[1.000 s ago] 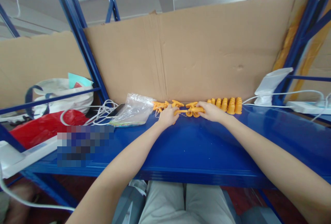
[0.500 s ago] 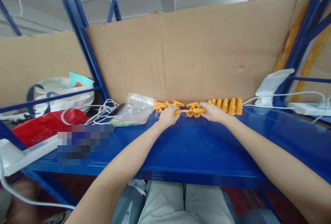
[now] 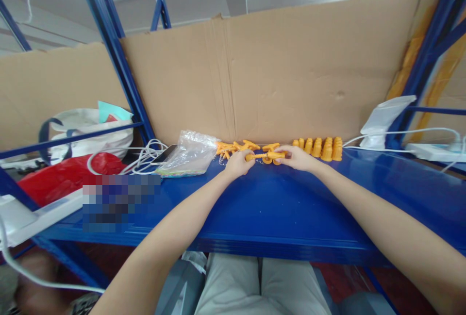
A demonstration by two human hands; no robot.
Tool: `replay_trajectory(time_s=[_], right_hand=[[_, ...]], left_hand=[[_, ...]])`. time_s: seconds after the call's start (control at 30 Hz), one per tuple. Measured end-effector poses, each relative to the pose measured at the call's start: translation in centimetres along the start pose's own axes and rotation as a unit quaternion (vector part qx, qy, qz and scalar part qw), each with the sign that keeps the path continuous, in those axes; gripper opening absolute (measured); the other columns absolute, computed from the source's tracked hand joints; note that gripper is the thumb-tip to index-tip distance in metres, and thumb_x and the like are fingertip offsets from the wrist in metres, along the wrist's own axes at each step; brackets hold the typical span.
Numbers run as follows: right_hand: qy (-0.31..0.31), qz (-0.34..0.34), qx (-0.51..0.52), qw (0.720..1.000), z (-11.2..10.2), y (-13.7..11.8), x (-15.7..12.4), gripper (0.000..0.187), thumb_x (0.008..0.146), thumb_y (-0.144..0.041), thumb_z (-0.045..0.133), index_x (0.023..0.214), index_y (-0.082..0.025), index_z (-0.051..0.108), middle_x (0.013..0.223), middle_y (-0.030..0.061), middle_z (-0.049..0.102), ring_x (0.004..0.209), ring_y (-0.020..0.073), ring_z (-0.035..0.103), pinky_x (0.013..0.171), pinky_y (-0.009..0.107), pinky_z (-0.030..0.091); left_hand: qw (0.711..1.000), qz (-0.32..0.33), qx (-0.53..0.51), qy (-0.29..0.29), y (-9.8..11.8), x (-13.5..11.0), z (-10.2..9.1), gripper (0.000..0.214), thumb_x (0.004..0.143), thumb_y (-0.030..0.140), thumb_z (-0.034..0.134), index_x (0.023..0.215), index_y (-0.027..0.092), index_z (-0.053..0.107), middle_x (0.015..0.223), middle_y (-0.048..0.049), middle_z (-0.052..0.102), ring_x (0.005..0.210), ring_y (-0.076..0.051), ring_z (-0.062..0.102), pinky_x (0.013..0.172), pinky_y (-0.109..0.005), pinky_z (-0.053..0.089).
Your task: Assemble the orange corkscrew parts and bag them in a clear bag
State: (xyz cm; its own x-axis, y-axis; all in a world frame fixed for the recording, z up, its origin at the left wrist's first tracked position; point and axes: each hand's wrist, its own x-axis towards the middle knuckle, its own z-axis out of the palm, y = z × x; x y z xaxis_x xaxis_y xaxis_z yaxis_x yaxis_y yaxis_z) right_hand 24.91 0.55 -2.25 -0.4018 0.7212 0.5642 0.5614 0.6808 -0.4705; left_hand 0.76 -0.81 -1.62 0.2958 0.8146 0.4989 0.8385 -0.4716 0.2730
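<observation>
Between my two hands a small orange plastic piece with a thin rod (image 3: pixel 260 156) is held level above the blue shelf. My left hand (image 3: pixel 238 163) pinches its left end. My right hand (image 3: pixel 295 158) has its thumb and fingers closed on the thicker right end. Just behind lie more orange plastic pieces (image 3: pixel 251 145), some with small metal chains, beside my left hand. Round orange parts (image 3: pixel 268 161) show just under the held piece. Several upright orange ribbed pieces (image 3: pixel 326 149) stand in rows to the right of my right hand.
A clear plastic bag (image 3: pixel 192 155) lies left of the orange pieces, near white cables (image 3: pixel 145 157) and a red bag (image 3: pixel 73 179). Cardboard (image 3: pixel 284 72) walls off the back. At the right are a white packet (image 3: pixel 382 123) and a power strip (image 3: pixel 431 152). The blue shelf (image 3: pixel 276 208) ends in front of my lap.
My right hand's fingers have shifted slightly on the held piece, and its right end shows more. My left hand keeps its pinch in almost the same place.
</observation>
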Motion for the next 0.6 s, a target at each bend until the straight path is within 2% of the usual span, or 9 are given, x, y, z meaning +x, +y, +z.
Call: replay_trajectory(time_s=[0.17,0.27,0.43,0.6], right_hand=[[0.000,0.094,0.151,0.984,-0.5,0.0,-0.1,0.036,0.071,-0.033,0.076,0.104,-0.020,0.068,0.109,0.0072,0.072,0.097,0.0204,0.068,0.091,0.042,0.054],[0.015,0.149,0.204,0.967,-1.1,-0.7,-0.3,0.037,0.068,-0.030,0.080,0.100,-0.018,0.065,0.099,0.0071,0.072,0.085,0.0172,0.069,0.083,0.036,0.057],[0.010,0.233,0.255,0.938,-1.4,-2.5,-0.6,0.025,0.080,-0.037,0.074,0.088,-0.016,0.062,0.078,0.0054,0.071,0.059,0.0123,0.067,0.059,0.024,0.055],[-0.009,0.283,0.254,0.925,-0.6,-3.7,-0.6,0.035,0.092,-0.048,0.057,0.078,-0.016,0.055,0.057,0.0038,0.064,0.043,0.0101,0.058,0.038,0.018,0.042]], left_hand=[[0.999,0.030,0.011,0.010,-0.1,0.0,-0.2,0.029,0.084,0.026,0.057,0.108,0.019,0.071,0.087,-0.0029,0.074,0.080,-0.019,0.069,0.077,-0.028,0.052],[0.998,0.052,0.022,0.014,0.0,-0.1,-0.6,0.028,0.084,0.025,0.057,0.107,0.019,0.071,0.096,-0.0041,0.074,0.088,-0.020,0.069,0.082,-0.029,0.052],[0.996,0.082,0.039,0.000,0.3,-0.3,-1.0,0.027,0.083,0.021,0.057,0.106,0.021,0.070,0.105,-0.0034,0.074,0.099,-0.022,0.067,0.087,-0.031,0.051],[0.997,0.067,0.045,-0.003,0.5,-0.3,-1.2,0.025,0.084,0.021,0.057,0.105,0.020,0.070,0.100,-0.0034,0.074,0.095,-0.021,0.068,0.085,-0.030,0.051]])
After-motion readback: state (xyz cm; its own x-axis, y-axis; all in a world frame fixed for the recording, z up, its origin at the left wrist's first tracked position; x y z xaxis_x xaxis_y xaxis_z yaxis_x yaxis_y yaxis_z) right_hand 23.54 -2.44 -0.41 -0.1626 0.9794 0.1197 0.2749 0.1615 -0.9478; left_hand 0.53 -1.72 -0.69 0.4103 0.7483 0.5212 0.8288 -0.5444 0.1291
